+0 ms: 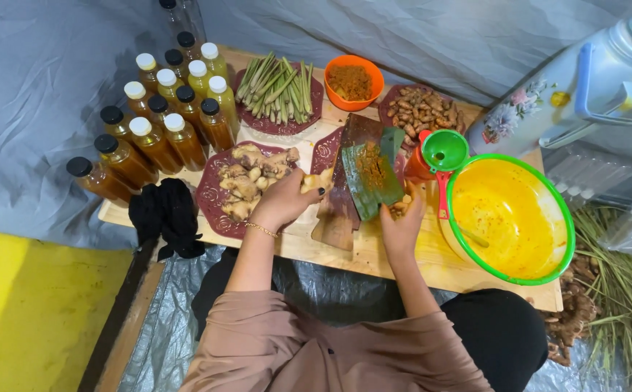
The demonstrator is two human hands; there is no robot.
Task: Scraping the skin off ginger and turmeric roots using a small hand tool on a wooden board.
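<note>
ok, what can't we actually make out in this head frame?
- Left hand: fingertips hidden behind a ginger piece; grip unclear.
- Right hand: on the knife handle, which it covers; what lies under the palm is hidden.
- Green cleaver: blade coated in orange paste, edge not visible.
- White jug: cut off by the top-right edge.
- Bottles: labels too small.

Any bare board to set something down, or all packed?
Mostly packed. Bare strip along the table's near edge, between the black cloth and the green-rimmed bowl; the left hand and right hand work just above it. Small gap between the lemongrass plate and ginger plate. Bottles crowd the left.
</note>
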